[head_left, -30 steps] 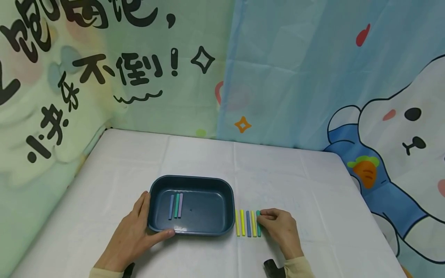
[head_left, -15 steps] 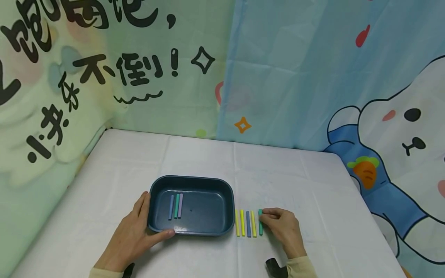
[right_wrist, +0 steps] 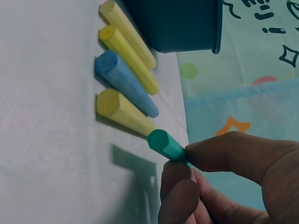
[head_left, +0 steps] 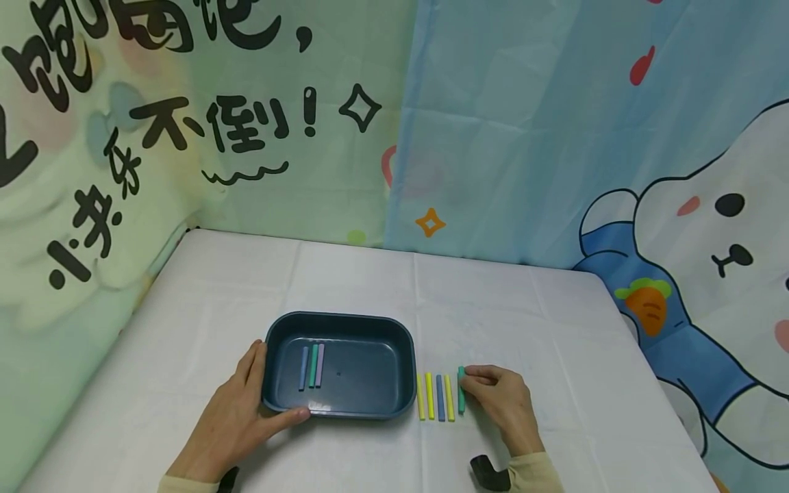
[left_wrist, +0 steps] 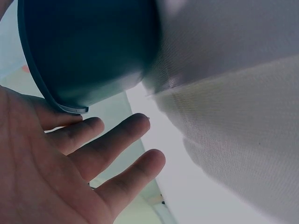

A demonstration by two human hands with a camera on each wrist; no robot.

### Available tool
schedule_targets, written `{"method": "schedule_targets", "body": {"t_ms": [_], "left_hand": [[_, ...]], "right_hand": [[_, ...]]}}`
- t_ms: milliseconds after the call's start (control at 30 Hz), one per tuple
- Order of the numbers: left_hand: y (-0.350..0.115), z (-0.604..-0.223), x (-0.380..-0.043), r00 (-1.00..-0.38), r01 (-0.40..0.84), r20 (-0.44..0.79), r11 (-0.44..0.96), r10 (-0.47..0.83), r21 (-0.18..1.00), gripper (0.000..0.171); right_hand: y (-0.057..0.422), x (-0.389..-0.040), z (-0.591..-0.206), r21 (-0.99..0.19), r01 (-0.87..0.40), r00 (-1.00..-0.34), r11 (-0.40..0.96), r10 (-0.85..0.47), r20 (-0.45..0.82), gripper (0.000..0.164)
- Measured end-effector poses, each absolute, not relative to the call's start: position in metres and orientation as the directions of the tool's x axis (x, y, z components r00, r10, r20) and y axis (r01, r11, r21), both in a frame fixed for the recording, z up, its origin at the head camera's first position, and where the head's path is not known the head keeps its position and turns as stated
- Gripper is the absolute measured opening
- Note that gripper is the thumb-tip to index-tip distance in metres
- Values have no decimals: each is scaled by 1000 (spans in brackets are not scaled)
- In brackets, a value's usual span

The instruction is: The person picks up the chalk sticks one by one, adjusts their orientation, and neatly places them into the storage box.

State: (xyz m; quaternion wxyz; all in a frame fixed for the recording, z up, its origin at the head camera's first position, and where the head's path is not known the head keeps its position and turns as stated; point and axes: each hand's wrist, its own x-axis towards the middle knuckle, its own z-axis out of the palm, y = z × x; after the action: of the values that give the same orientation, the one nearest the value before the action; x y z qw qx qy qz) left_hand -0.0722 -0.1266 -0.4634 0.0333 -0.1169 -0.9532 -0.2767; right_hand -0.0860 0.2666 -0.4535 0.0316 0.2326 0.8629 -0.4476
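Note:
My right hand (head_left: pixel 501 404) pinches a green chalk stick (right_wrist: pixel 167 145) between thumb and fingertips, raised over the white cloth in the right wrist view. To its left a row of chalk lies on the cloth: a yellow stick (head_left: pixel 450 398), a blue stick (head_left: pixel 440 398) and two more yellow ones. My left hand (head_left: pixel 231 411) rests against the dark blue tray (head_left: pixel 366 366) at its near left corner, thumb along the front side. In the left wrist view its fingers are spread and nearly straight below the rim. Inside the tray lie a blue, a green and a purple chalk stick (head_left: pixel 320 365).
A white cloth covers the table (head_left: pixel 524 322). Printed curtains (head_left: pixel 493 137) with writing and a cartoon bear hang behind and beside it. The tray's right side stands close to the chalk row.
The green chalk stick has come away from the end of the row, slightly right and then up, in my right hand. The left hand and the tray have stayed put.

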Motion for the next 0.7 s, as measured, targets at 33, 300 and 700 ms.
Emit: {"method": "schedule_targets", "body": {"t_ms": [33,300,700], "left_hand": [[-126,-464,-72,-970,242,129,819,204,521,123],[-127,-463,-73,-972,235,121,822,202,519,124],[-126,-464,-73,-972,237,122,818,203,524,124]], "right_hand": [[266,-86,-453,-761,427,-891,489,370,-262,35],[258,-91,-446,-778,401,-903,483,354,-245,34],[242,-101,-431,-816,361,-922,451,301,-242,33]]}}
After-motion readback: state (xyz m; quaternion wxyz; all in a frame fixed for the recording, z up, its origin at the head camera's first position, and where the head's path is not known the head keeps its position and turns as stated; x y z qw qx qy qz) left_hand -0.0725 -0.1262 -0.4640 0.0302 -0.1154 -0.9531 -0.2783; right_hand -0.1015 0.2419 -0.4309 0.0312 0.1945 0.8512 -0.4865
